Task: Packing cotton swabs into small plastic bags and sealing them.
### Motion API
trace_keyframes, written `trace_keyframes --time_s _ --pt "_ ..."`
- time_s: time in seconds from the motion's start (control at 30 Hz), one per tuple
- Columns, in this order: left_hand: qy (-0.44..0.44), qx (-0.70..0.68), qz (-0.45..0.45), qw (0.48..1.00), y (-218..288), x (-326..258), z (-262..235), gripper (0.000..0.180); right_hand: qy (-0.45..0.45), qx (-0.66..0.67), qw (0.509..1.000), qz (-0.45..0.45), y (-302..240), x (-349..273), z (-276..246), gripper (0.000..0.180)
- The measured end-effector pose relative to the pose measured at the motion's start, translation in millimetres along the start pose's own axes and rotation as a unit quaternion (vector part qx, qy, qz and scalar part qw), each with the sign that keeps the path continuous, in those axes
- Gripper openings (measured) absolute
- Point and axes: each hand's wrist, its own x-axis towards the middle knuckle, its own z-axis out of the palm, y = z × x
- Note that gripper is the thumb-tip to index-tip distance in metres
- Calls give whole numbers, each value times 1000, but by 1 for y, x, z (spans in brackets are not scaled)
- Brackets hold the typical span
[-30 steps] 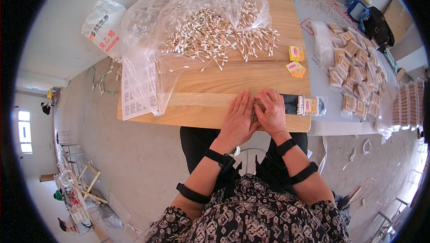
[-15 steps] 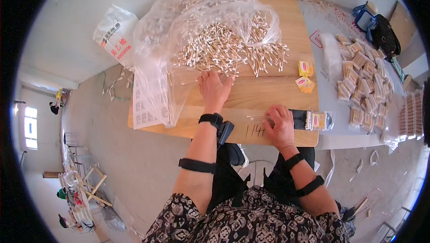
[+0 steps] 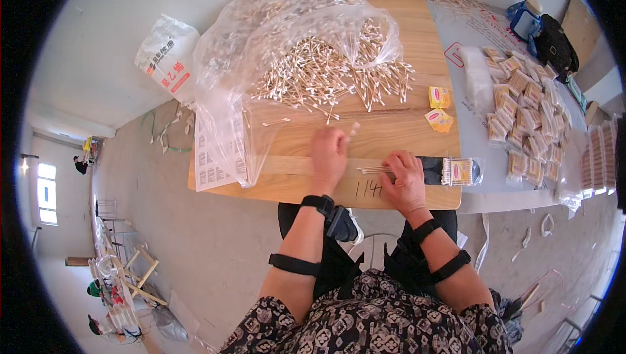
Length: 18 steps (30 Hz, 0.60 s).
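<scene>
My left hand [image 3: 328,155] is closed over the wooden table, a little blurred, with blurred pale tips of cotton swabs [image 3: 354,129] poking out past its fingers. Near the front edge, my right hand [image 3: 405,176] closes on a few cotton swabs [image 3: 373,170], whose white tips point left. Beside that hand, on a black strip [image 3: 430,170], lies a clear packet of cotton swabs [image 3: 460,172] with a yellow label. A heap of loose cotton swabs [image 3: 306,73] spills from a big clear plastic bag [image 3: 225,60] at the back.
Two yellow card pieces [image 3: 439,97] lie at the table's right side. Many filled swab packets [image 3: 528,112] are piled on a grey-covered surface further right, near a black bag [image 3: 555,50]. A printed sheet [image 3: 212,148] lies under plastic at the left edge.
My left hand has drawn back from the heap, toward me and to the right, with cotton swabs in its fingers. My right hand stays nearly in place on its swabs.
</scene>
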Motion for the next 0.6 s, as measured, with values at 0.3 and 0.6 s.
trace_keyframes --time_s 0.3,0.6 --pt "-2 28 15 1000 -7 29 -4 20 -1 -3 1000 6 -2 2 -1 19" --pt "-154 206 88 962 -16 82 -18 12 0 10 1000 9 -3 1 0 20"
